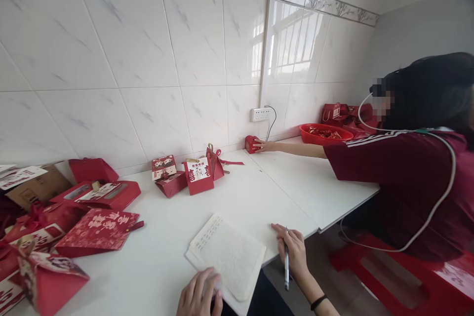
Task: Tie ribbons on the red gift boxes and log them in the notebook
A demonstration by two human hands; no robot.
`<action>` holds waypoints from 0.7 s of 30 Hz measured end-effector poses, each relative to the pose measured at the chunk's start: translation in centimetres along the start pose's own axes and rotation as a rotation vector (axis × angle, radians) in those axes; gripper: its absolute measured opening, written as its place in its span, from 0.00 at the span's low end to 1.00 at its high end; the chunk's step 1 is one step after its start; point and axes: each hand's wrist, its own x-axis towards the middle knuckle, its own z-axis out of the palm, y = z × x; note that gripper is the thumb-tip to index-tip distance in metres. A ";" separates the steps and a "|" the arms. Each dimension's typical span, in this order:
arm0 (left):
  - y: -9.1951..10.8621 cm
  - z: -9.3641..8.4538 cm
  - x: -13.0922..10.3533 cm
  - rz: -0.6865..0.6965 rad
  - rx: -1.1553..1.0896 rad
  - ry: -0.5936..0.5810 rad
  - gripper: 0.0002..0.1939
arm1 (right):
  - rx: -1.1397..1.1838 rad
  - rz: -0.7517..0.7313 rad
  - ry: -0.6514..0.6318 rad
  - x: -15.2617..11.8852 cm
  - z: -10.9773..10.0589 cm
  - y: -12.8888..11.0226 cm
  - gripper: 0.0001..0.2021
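Note:
A notebook (237, 261) lies open at the table's near edge, with a column of small handwriting at the upper left of its pale page. My left hand (200, 294) grips its near left edge, fingers bent over the paper and thumb by the border. Just right of the notebook, at the table edge, my right hand (294, 252) is closed around a pen (286, 269) that points down toward me. Its index finger stretches out over the tabletop. A dark band (318, 302) circles my right wrist.
Red gift boxes (101, 229) crowd the left side. Others, including a box with a cartoon couple (199, 175), stand near the wall. A co-worker's hand (262, 145) touches a small red box (252, 144). Beyond are a red basin (326, 139), a power socket (260, 114) and a red stool (403, 276).

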 end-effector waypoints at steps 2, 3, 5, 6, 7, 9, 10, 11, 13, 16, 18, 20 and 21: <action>0.0 -0.5 0.3 -0.031 0.047 -0.069 0.17 | 0.014 0.032 -0.032 -0.3 0.0 0.0 0.15; 0.0 -0.6 0.5 -0.053 0.070 -0.107 0.20 | 0.026 0.050 -0.051 -0.4 -0.1 -0.1 0.15; 0.1 -0.8 1.0 -0.095 0.110 -0.187 0.23 | 0.047 0.093 -0.073 -0.7 -0.2 -0.3 0.14; 0.1 -0.7 1.2 -0.106 0.123 -0.229 0.23 | 0.056 0.116 -0.072 -0.9 -0.2 -0.4 0.14; 0.2 -0.6 1.5 -0.103 0.126 -0.274 0.23 | 0.064 0.138 -0.068 -1.1 -0.3 -0.6 0.14; 0.6 -0.4 2.1 -0.088 0.108 -0.369 0.25 | 0.077 0.173 -0.068 -1.4 -0.4 -1.0 0.13; 0.8 -0.2 2.5 -0.082 0.089 -0.414 0.26 | 0.084 0.185 -0.074 -1.6 -0.5 -1.1 0.13; 1.1 -0.1 3.0 -0.079 0.069 -0.453 0.26 | 0.091 0.191 -0.083 -1.8 -0.6 -1.3 0.11; 1.5 0.2 3.9 -0.097 0.044 -0.506 0.25 | 0.108 0.187 -0.102 -2.1 -0.9 -1.5 0.09; 1.8 0.6 4.6 -0.146 0.061 -0.487 0.21 | 0.138 0.154 -0.125 -2.4 -1.4 -1.4 0.11; 1.8 0.8 4.6 -0.134 0.091 -0.418 0.18 | 0.168 0.137 -0.139 -1.9 -1.6 -0.7 0.13; 1.6 0.9 4.3 -0.087 0.132 -0.335 0.15 | 0.236 0.145 -0.170 -0.6 -1.7 1.0 0.10; 1.5 1.0 4.2 -0.059 0.157 -0.295 0.14 | 0.270 0.156 -0.178 0.3 -1.5 2.4 0.10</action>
